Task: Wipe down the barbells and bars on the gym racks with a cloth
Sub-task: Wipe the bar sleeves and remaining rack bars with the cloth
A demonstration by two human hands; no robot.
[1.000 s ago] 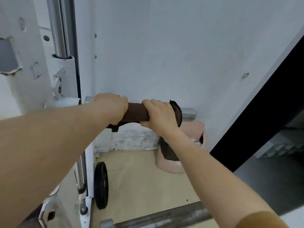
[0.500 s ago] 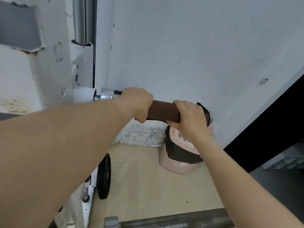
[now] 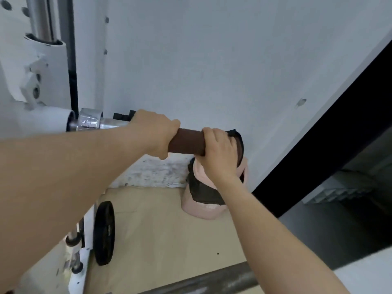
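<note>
A chrome barbell sleeve sticks out to the right from the white rack. A dark brown cloth is wrapped round the sleeve's outer part. My left hand grips the cloth-covered bar on its inner side. My right hand grips the cloth at the bar's outer end, where the cloth bunches into a dark edge. The tip of the sleeve is hidden under the cloth and my right hand.
A pink bin with a dark liner stands on the floor by the white wall, below the bar's end. A black weight plate hangs low on the rack. A grey bar crosses the bottom.
Both hands and the cloth have slid outward along the sleeve. The chrome tip, bare one second ago, is now covered, and more bare chrome shows near the rack.
</note>
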